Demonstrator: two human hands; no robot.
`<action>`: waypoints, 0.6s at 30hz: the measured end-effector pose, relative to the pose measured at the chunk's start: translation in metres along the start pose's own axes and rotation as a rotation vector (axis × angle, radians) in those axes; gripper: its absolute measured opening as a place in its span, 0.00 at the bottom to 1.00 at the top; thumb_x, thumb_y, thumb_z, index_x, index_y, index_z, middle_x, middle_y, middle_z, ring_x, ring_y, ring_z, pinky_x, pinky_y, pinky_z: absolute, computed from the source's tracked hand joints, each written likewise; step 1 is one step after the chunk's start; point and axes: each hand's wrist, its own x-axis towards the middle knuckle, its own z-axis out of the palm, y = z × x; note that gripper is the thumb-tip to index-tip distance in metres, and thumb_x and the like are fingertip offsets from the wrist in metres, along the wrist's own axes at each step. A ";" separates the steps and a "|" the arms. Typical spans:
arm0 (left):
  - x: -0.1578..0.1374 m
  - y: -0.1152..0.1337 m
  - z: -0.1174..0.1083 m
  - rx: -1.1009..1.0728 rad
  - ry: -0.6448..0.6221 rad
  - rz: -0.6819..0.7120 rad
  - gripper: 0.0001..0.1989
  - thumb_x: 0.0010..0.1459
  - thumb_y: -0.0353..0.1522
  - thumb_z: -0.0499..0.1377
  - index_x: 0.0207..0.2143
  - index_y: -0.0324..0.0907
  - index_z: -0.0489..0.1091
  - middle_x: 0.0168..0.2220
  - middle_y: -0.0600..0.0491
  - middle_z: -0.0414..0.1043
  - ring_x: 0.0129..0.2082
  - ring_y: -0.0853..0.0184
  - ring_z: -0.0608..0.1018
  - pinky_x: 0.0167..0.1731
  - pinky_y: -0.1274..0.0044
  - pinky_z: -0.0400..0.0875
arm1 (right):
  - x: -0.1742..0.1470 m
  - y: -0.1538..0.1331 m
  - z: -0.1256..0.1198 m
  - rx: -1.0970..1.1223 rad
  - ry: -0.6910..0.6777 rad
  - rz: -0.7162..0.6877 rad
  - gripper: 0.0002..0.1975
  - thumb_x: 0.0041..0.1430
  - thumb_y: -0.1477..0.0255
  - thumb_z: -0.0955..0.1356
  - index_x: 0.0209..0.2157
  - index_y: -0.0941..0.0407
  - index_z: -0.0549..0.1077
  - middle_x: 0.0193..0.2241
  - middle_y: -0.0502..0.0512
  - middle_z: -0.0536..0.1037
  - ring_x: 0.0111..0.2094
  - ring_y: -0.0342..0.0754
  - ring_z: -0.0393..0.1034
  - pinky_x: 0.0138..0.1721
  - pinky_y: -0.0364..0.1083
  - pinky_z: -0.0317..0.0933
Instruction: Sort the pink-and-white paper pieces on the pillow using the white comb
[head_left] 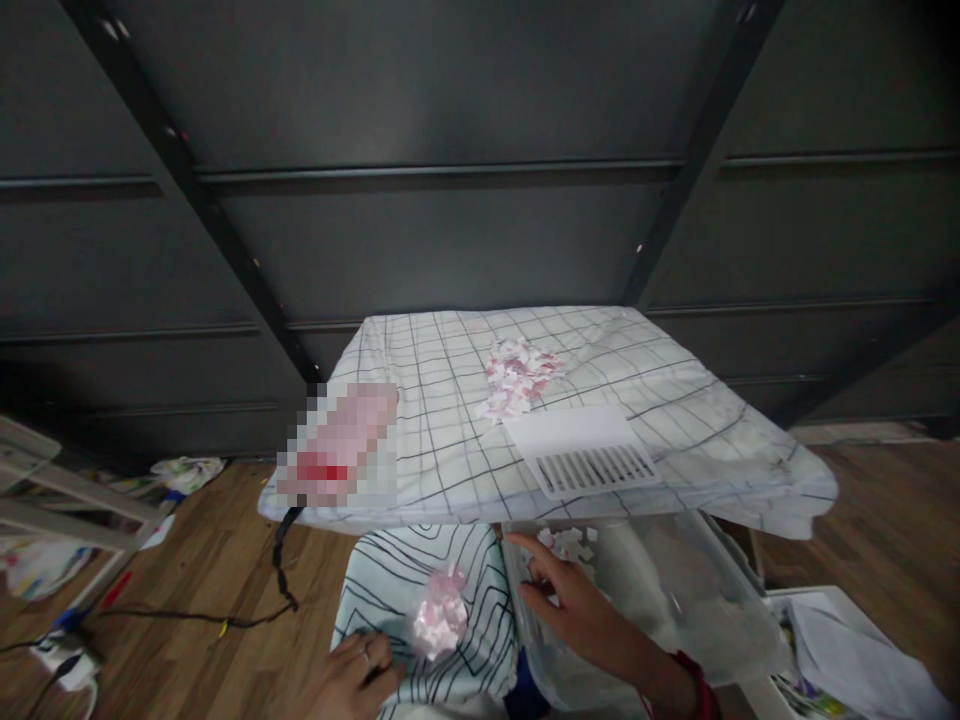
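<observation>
My left hand [360, 675] rests at the near edge of a pale patterned cloth [375, 570], fingers curled; a ring shows, and what lies between the fingers, if anything, is hidden. Right of it on this cloth is a small clear bag [439, 620] with pinkish contents. My right hand [566, 600] reaches over a clear plastic bin [675, 590], index finger stretched toward its left rim, fingers apart, with nothing seen in it. Small paper pieces [570, 543] lie in the bin beside that hand. A pile of pink and white paper pieces [521, 372] sits on the table.
A white slotted plastic piece [589, 455] lies on the checked tablecloth [442, 430]. At the left lies a blurred-out pink object [345, 435], with a black cable [279, 560] below it. A power strip [64, 660] is on the floor; a white box of papers [855, 640] stands at right.
</observation>
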 end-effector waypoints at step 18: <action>0.019 0.003 -0.008 0.055 0.000 0.009 0.11 0.53 0.20 0.54 0.35 0.45 0.67 0.32 0.57 0.70 0.32 0.68 0.71 0.35 0.78 0.63 | -0.033 0.008 -0.011 0.112 -0.205 0.208 0.47 0.45 0.73 0.66 0.64 0.59 0.39 0.34 0.52 0.71 0.35 0.45 0.66 0.36 0.44 0.61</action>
